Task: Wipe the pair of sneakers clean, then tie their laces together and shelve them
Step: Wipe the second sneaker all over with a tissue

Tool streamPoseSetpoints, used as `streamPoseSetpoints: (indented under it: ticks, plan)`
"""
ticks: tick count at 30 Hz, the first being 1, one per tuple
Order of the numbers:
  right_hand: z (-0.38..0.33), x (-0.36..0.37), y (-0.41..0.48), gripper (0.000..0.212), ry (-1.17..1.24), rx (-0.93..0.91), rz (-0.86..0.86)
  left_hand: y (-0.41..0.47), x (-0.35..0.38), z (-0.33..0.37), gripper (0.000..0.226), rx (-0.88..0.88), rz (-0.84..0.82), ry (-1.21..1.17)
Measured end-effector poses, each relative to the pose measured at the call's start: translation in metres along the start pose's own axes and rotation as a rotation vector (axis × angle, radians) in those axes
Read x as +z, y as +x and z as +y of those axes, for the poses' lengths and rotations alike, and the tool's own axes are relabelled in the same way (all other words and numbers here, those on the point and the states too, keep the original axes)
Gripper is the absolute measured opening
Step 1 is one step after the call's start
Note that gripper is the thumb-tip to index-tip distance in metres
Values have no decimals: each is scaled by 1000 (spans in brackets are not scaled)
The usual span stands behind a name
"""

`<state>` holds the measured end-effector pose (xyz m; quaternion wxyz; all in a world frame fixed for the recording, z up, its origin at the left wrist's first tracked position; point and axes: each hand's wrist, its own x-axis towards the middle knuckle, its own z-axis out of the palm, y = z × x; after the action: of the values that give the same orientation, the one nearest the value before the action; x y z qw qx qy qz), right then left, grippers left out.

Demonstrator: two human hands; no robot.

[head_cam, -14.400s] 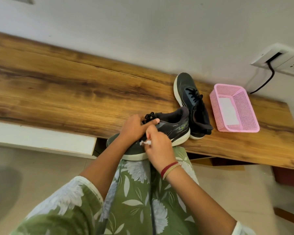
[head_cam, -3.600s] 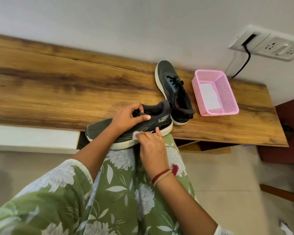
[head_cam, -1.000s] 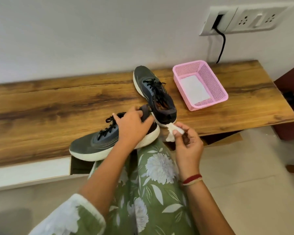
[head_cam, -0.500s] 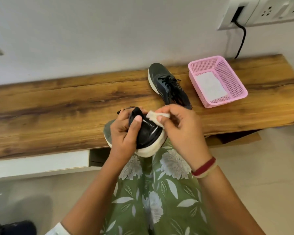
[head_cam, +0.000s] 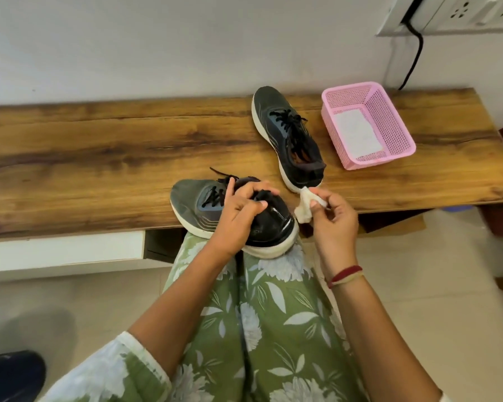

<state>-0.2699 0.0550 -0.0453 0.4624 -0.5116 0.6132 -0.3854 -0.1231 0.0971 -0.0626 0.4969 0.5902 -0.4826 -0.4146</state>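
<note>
A dark grey sneaker (head_cam: 195, 203) with a white sole and black laces lies across my knee and the front edge of the wooden shelf (head_cam: 99, 158), toe to the left. My left hand (head_cam: 238, 216) grips it at the collar near the heel. My right hand (head_cam: 331, 219) pinches a crumpled white wipe (head_cam: 304, 207) just right of the heel, apart from the shoe. The second sneaker (head_cam: 288, 137) stands on the shelf behind, toe towards the wall, its heel close to the wipe.
A pink mesh basket (head_cam: 389, 117) with a white sheet inside sits right of the second sneaker. A wall socket (head_cam: 453, 13) with a black cable hangs above it. My green floral lap fills the foreground; a dark shoe (head_cam: 9, 375) lies on the floor at lower left.
The wipe has come off the heel and moved right, away from the shoe. The sneaker in my left hand has turned so its toe and laces show at the left.
</note>
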Motion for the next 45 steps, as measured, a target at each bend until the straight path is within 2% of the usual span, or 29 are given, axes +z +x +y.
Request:
streamPoseSetpoints:
  ticks: [3, 5, 10, 13, 16, 19, 21, 25, 27, 29, 30, 35, 38, 39, 41, 43, 45]
  plan:
    - [6, -3, 2, 20, 35, 56, 3, 2, -5, -4, 29, 5, -1, 6]
    - [5, -2, -1, 20, 25, 28, -47, 1, -5, -4, 38, 14, 18, 82]
    - [9, -1, -19, 20, -378, -251, -172, -12, 5, -1, 49, -47, 176, 291]
    - [12, 0, -21, 16, -414, -323, -165, -13, 10, 5, 55, -160, 173, 329]
    - [15, 0, -26, 11, -423, -373, -146, -9, 14, 10, 54, -185, 132, 411]
    - [17, -1, -37, 13, -450, -420, -108, -6, 15, 11, 50, -243, 150, 294]
    - [17, 1, -49, 18, -534, -478, -92, -6, 11, 11, 55, -275, 135, 225]
    - [19, -8, -64, 28, -636, -656, -225, -6, 4, 12, 59, -329, 35, 219]
    - [15, -15, -58, 23, -525, -563, -228, -6, 3, 16, 51, -333, 8, 190]
    - [9, -14, -43, 19, -370, -362, -78, -5, 4, 17, 43, -341, 2, 154]
    - [5, -9, -38, 18, -365, -298, -37, -5, 4, 17, 43, -340, 1, 148]
    - [2, 10, -48, 17, -596, -411, -102, -7, 3, 15, 43, -341, -2, 139]
    - [6, 6, -69, 16, -715, -549, -150, -7, 3, 15, 43, -337, 12, 144]
    - [9, 5, -76, 17, -698, -569, -234, -7, 3, 15, 43, -329, 13, 139]
    - [13, -1, -83, 18, -537, -434, -349, -7, 4, 16, 43, -332, -1, 114]
    - [10, -5, -71, 21, -327, -256, -214, -8, 3, 15, 44, -324, -17, 105]
    - [3, -6, -50, 22, -252, -239, -7, -8, 2, 14, 44, -333, -28, 104]
